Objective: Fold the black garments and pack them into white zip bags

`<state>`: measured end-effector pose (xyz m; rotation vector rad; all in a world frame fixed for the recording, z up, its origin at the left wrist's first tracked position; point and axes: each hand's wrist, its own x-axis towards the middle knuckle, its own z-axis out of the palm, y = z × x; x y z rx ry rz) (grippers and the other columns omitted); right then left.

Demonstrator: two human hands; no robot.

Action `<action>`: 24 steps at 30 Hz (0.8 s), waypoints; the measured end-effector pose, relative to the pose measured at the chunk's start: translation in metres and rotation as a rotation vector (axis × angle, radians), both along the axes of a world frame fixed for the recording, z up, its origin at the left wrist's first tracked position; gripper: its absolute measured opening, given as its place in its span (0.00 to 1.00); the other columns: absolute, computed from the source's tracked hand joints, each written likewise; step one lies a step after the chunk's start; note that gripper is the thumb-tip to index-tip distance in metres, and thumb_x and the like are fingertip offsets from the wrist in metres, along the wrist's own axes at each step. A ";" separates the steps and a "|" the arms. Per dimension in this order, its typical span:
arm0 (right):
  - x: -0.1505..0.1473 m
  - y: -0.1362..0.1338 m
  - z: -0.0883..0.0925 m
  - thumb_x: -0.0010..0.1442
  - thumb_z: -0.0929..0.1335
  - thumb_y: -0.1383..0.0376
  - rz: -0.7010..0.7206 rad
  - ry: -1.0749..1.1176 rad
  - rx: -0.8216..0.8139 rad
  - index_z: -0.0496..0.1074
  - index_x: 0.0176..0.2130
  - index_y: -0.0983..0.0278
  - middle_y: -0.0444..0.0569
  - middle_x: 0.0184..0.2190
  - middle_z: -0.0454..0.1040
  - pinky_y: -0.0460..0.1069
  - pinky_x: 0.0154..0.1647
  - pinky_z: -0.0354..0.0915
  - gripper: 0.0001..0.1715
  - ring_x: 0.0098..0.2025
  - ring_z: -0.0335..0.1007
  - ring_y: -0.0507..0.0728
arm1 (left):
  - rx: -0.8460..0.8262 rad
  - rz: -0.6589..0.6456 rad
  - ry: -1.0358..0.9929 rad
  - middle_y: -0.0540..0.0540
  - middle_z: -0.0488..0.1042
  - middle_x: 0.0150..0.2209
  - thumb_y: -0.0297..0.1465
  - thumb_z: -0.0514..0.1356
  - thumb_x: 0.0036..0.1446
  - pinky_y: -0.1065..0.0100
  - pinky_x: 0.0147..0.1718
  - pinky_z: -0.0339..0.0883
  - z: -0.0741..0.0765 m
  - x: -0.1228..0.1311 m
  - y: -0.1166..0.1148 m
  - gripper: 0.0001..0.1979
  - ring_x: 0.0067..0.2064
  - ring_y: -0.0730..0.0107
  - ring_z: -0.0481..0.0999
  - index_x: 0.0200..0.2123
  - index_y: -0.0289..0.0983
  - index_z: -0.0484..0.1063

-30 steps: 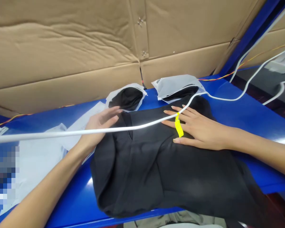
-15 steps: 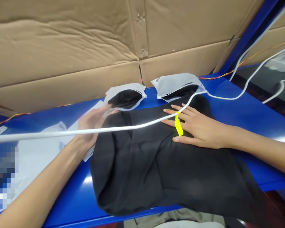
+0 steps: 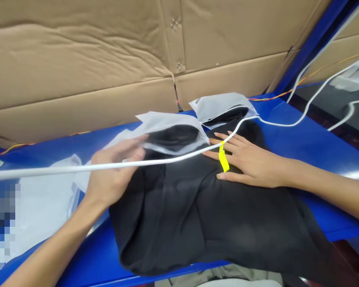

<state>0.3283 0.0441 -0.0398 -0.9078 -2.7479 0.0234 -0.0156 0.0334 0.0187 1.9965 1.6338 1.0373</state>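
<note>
A black garment (image 3: 227,223) lies spread over the near part of the table. My right hand (image 3: 254,163) rests flat on it, fingers apart. At the left, my left hand (image 3: 109,181) pinches the left edge of a frosted white plastic bag (image 3: 167,118). Folded black cloth (image 3: 175,135) shows in this bag's open mouth, and the bag overlaps the garment's far edge. A white cable (image 3: 155,161) with a yellow tag (image 3: 223,159) crosses in front of both hands. The left fingertips are slightly blurred.
Behind my right hand stands another frosted bag (image 3: 227,104) with black cloth inside. More white plastic bags (image 3: 44,203) lie at the left on the blue table (image 3: 299,145). Cardboard panels (image 3: 86,59) rise along the back. Thin red-yellow wires (image 3: 275,97) run along the rear edge.
My left hand has moved right and nearer, bringing the frosted bag with it over the garment's far edge. My right hand has stayed flat in place.
</note>
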 end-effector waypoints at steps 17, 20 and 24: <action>0.001 0.001 -0.004 0.76 0.62 0.46 -0.004 0.016 0.003 0.63 0.74 0.61 0.62 0.75 0.60 0.78 0.74 0.52 0.37 0.78 0.50 0.76 | 0.398 -0.363 0.416 0.50 0.71 0.70 0.24 0.58 0.68 0.47 0.70 0.68 -0.024 -0.001 -0.003 0.09 0.74 0.51 0.66 0.42 0.43 0.77; 0.000 0.000 -0.002 0.75 0.63 0.47 -0.003 0.031 -0.013 0.66 0.72 0.60 0.61 0.74 0.62 0.77 0.74 0.53 0.35 0.78 0.51 0.75 | 0.501 -0.389 0.365 0.53 0.79 0.63 0.21 0.59 0.66 0.48 0.66 0.74 -0.022 0.006 -0.012 0.11 0.72 0.51 0.70 0.34 0.42 0.74; -0.001 0.000 0.000 0.74 0.65 0.47 -0.018 0.050 -0.049 0.77 0.61 0.63 0.64 0.70 0.68 0.77 0.74 0.52 0.30 0.76 0.54 0.76 | 0.499 -0.321 0.326 0.54 0.86 0.52 0.23 0.61 0.66 0.51 0.52 0.85 -0.019 0.013 -0.026 0.15 0.64 0.47 0.78 0.27 0.43 0.73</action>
